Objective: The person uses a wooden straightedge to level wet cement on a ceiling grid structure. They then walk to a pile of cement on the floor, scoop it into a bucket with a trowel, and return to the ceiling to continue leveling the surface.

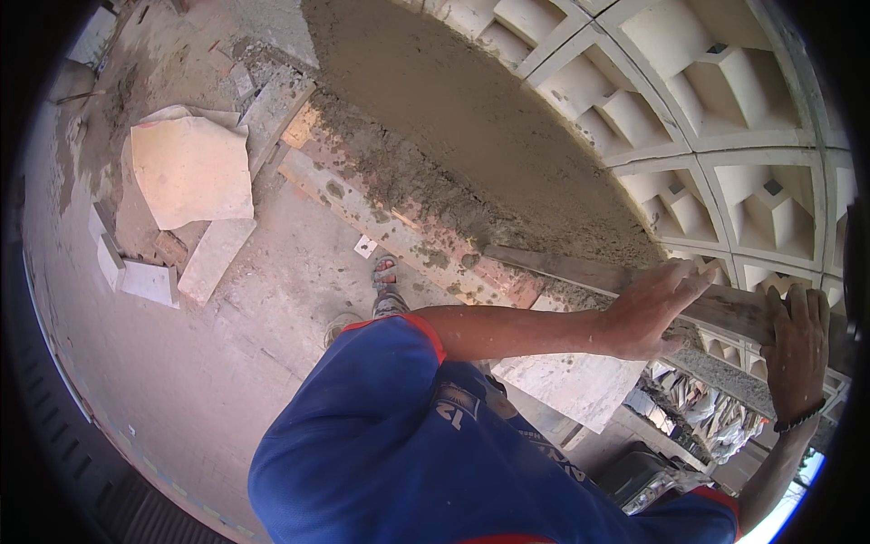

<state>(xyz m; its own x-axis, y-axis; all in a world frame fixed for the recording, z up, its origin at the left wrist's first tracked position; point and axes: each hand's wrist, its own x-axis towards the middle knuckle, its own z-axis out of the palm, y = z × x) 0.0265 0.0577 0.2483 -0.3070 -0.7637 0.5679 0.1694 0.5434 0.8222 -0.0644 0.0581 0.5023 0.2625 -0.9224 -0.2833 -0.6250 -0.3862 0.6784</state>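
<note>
A long wooden board (553,265) lies on edge along the near side of a wet grey mortar bed (453,127). My left hand (648,313) grips the board right of its middle, fingers stretched across its upper edge and thumb apart on the near side. Farther right, close to the board's end, my right hand (797,349) is bent over it with the fingers on top. A dark bead bracelet circles my right wrist. The mortar is smooth in its middle and rough along the near edge; the board's underside is hidden.
A patterned concrete block wall (698,118) borders the mortar's far side. Brick and splattered planks (390,227) edge its near side. On the floor at left lie a pale sheet (192,172) and slabs (217,258). A light panel (580,390) and a black case (630,471) are below my arms.
</note>
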